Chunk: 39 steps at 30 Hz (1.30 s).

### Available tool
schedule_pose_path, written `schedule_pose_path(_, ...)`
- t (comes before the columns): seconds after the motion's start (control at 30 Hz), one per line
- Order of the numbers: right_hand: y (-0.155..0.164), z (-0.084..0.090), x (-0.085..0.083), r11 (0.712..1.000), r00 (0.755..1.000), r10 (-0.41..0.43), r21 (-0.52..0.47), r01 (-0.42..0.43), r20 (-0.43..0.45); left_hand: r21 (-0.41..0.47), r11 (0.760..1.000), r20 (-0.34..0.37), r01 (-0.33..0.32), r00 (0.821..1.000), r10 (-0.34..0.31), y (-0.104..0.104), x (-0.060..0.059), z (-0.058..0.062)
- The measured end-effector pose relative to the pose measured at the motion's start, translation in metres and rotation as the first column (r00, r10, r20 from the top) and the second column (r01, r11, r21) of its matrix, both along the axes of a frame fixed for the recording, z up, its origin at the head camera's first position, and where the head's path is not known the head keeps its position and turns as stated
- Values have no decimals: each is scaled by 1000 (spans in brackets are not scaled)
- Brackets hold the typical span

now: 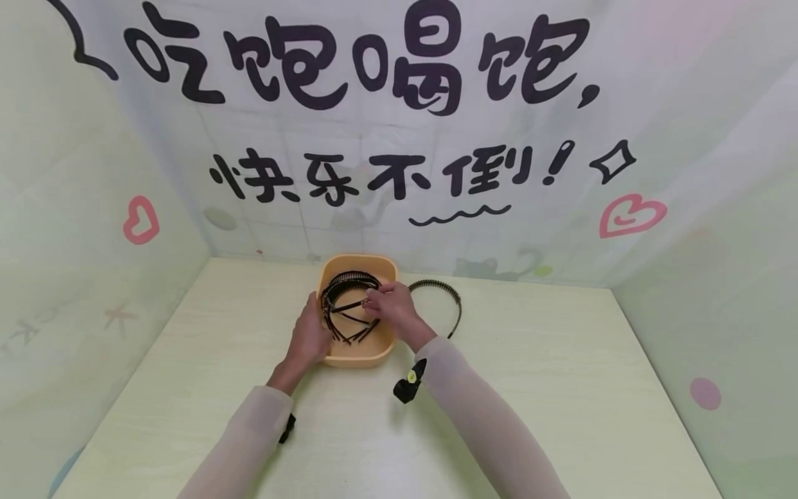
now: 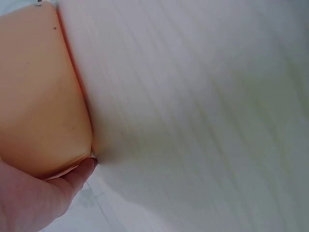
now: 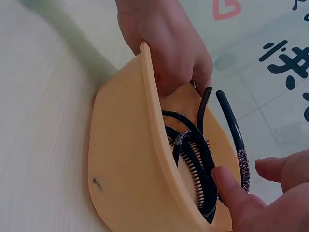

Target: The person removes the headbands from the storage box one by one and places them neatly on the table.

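Black, probably light and springy, a headband [image 3: 233, 125] is slanting over the bin [image 3: 125, 145], my right hand [image 1: 393, 306] pinching it; mid-curve is looking safest to hold. My left hand [image 1: 309, 333] is gripping the bin.

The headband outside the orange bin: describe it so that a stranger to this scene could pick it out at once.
On the pale table, find the orange bin near the back wall. Just right of it in the head view, partly hidden by the right hand, is the thin, dark, toothed headband. Unlike the other headbands, in or over the bin, it lies on the table.
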State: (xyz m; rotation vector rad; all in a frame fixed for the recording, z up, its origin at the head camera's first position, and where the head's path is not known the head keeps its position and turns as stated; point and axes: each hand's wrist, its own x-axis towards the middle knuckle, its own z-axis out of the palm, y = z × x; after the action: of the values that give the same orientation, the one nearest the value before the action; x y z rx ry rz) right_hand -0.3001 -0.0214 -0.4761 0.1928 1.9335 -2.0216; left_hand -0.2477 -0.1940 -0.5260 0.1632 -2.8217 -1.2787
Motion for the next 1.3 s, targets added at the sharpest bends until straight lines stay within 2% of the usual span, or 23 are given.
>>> schedule_pose_path(0.27, 1, 2, -2, 998, 999, -49, 42, 49, 4, 8, 1000, -3, 7, 1000, -7, 2, -1, -1)
schedule_pose_path(0.47, 3, 2, -5, 997, 999, -45, 64, 46, -12, 2, 1000, -11, 9, 1000, -9, 3, -1, -2)
schedule_pose_path(0.77, 18, 3, -7, 999, 1000, 3, 33, -4, 7, 2, 1000, 3, 4, 1000, -4, 2, -1, 2)
schedule_pose_path(1.03, 33, 8, -6, 994, 998, 65, 93, -66, 7, 0, 1000, -3, 5, 1000, -5, 1, -1, 1)
schedule_pose_path(1.3, 57, 4, -8, 988, 993, 119, 94, -119, 2, -1, 1000, -16, 4, 1000, -4, 1, 0, 2)
